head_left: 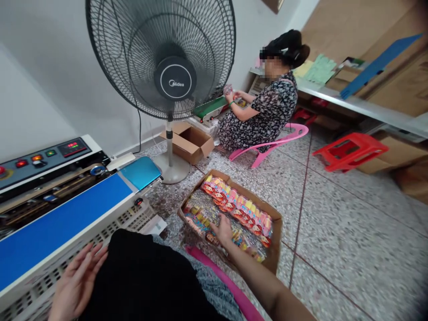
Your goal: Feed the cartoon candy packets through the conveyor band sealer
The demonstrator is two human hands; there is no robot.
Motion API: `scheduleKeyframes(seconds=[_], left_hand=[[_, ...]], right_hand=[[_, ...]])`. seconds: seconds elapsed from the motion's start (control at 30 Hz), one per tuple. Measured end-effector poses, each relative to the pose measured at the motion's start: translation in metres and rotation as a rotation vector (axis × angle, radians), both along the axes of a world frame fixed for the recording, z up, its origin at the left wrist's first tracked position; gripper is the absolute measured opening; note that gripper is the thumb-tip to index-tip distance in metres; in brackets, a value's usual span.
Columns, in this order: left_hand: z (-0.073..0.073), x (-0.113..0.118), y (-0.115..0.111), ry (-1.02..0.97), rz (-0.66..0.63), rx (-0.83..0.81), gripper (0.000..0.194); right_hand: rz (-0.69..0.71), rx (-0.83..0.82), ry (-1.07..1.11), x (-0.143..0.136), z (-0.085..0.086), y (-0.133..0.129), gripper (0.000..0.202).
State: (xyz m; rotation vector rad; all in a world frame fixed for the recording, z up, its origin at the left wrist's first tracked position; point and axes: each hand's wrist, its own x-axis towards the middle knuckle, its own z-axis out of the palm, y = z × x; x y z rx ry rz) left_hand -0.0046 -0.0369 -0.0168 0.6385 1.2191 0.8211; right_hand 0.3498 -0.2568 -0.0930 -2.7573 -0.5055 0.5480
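My right hand [223, 230] reaches down over a cardboard box [276, 236] on the floor, its fingers apart above the packed goods. Two rows of small packets in clear wrap lie in the box: red and pink ones [239, 207] in the far row, yellow and blue ones [245, 245] in the near row. Nothing shows in that hand; whether it touches the packets cannot be made out. At the lower left my left hand [78, 278] rests with spread fingers beside the black cloth on my lap, holding nothing, near the blue conveyor belt [67, 223].
A sealing machine with lit buttons [43, 160] stands at left, a blue phone-like slab [140, 173] at its belt's end. Beyond are a standing fan [175, 82], an open carton [190, 142] and a seated person [272, 107] holding a packet. A red stool [351, 149] stands right.
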Motion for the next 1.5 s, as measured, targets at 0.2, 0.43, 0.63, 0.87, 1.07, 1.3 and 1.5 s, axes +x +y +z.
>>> scheduleKeyframes(seconds=[0.2,0.43,0.63,0.87,1.07,1.3,1.5], left_hand=[[-0.006,-0.004,0.0,-0.017,-0.007,0.016,0.033],[-0.007,-0.004,-0.001,-0.031,0.003,0.012,0.032],[-0.004,-0.004,-0.001,-0.034,0.012,0.005,0.033],[-0.002,-0.004,-0.002,-0.047,0.004,0.024,0.036],[0.004,-0.001,-0.004,-0.05,0.039,-0.019,0.035],[-0.005,-0.006,0.0,-0.049,0.018,0.007,0.038],[0.026,0.027,-0.008,0.172,-0.085,0.304,0.049]], right_hand=[[-0.131,0.015,-0.038,0.0,-0.009,0.003,0.053],[-0.066,-0.001,-0.042,0.006,-0.007,0.011,0.022],[0.065,0.072,-0.119,-0.001,0.0,0.014,0.015],[0.138,0.305,-0.164,-0.011,-0.015,0.024,0.049],[0.198,0.111,-0.107,-0.019,-0.014,0.042,0.053],[0.367,0.084,-0.032,0.009,0.002,0.044,0.028],[0.569,0.221,0.023,0.058,0.085,0.059,0.033]])
